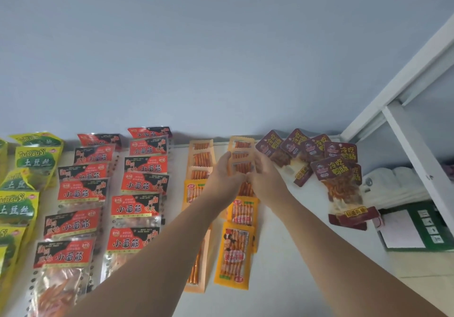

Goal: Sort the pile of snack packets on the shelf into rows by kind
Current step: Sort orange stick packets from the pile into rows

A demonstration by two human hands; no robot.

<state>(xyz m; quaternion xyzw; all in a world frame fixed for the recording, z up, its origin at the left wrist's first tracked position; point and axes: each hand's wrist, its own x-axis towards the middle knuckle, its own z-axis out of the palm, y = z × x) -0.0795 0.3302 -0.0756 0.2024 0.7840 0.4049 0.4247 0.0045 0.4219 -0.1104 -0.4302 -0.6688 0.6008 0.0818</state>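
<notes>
Pinching one orange pkt (242,167) from both sides: w/ L hand (224,173) curled round its left edge, w/ R hand (266,176) closed on its right edge, w/ thumbs nearly meeting at the near edge. Bit blurred, so can't tell how deep the R fingers wrap. Held low over far part of right orange col (242,218), just above pkts laid there. Touching them or not: can't tell.

Prob. the placing step: adding this pkt to its row. To do it well:
- Keep long side in line w/ the col.
- Set down flat, overlapping the neighbour evenly like the nearer ones.
- Let go w/ both hands together to avoid skew.
- Mind L forearm (172,238), lying across near end of left orange col (200,159). Easy to drag a pkt out of line when pulling back, so lift clear first.

Further out:
- To left, two cols of red pkts (141,184), neat and overlapped.
- At left edge, green-yellow pkts (27,162), partly out of view.
- To right, maroon pkts (330,167) in a loose fan, not yet a row; likely next job.

All on white shelf (282,255) against pale wall (221,46). Past right end: white frame (417,149), green board (432,228) lower down.
</notes>
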